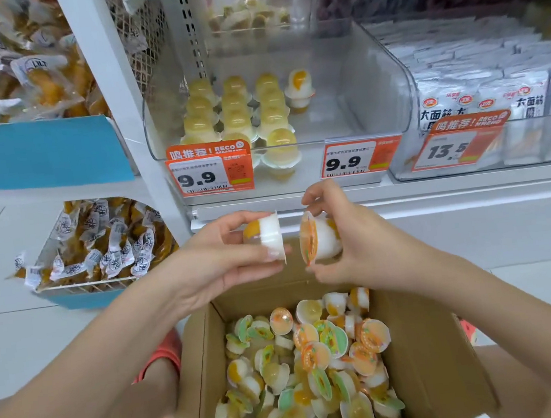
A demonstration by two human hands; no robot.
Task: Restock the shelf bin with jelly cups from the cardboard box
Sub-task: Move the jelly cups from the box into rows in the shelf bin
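Restock barely started, box still loaded

Each hand has one cup up between box and shelf: left hand [225, 259] holds an orange-and-white jelly cup [265, 237] on its side, right hand [342, 235] pinches another jelly cup with an orange printed lid [316, 236]. The clear plastic shelf bin [374, 94] has three rows of yellow cups on its left side and one lone orange cup [299, 85] further right, so I'd say lots of room left. The open brown cardboard box [432, 362] below is still heaped with cups.

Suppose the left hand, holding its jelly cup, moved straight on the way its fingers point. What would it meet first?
Probably the other jelly cup held by the right hand: the left hand points rightward at it across a small gap, though depth is uncertain.
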